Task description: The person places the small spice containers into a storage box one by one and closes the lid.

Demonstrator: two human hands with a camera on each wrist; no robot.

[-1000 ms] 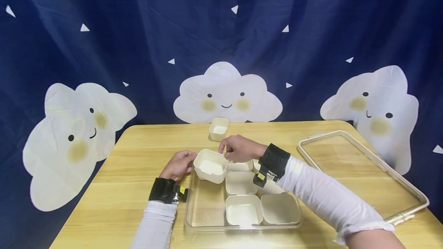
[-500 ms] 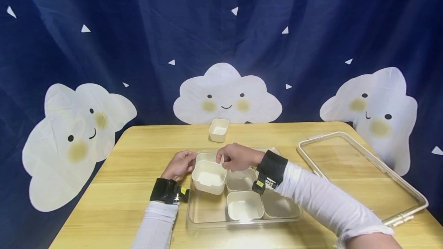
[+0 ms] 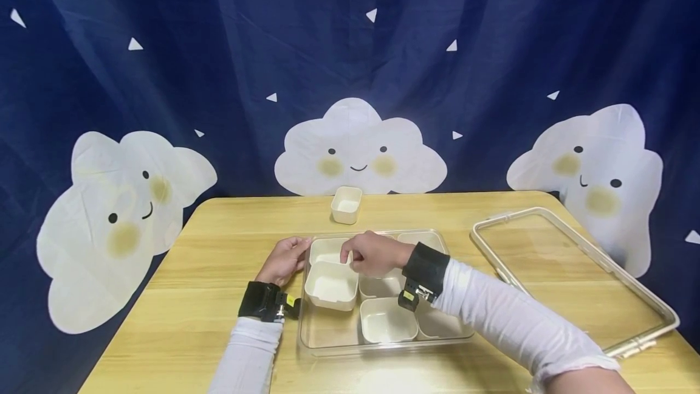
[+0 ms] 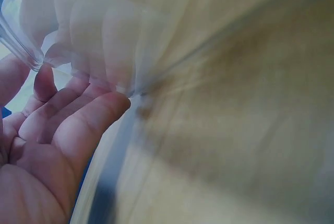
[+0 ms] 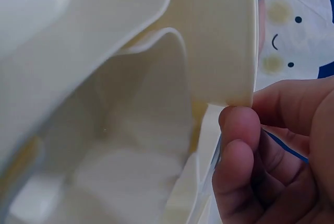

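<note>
In the head view my right hand (image 3: 374,253) pinches the rim of a square ivory bin (image 3: 330,287). The right wrist view shows my thumb and fingers against the edge of the bin's wall (image 5: 224,36). This bin is over the left side of a clear tray (image 3: 332,329), and whether it touches the tray floor cannot be seen. My left hand (image 3: 284,260) rests at the tray's back left corner. In the left wrist view its thumb and fingers touch the clear outer wall (image 4: 104,41).
Several more ivory bins stand in the tray, one of them (image 3: 388,320) at the front. A small ivory bin (image 3: 346,205) stands behind the tray on the wooden table (image 3: 180,297). To the right lies a clear lid with an ivory frame (image 3: 609,267).
My right hand has brought the ivory bin toward the front of the tray and lower. The tray has shifted slightly away from me, while my left hand has stayed at its corner.
</note>
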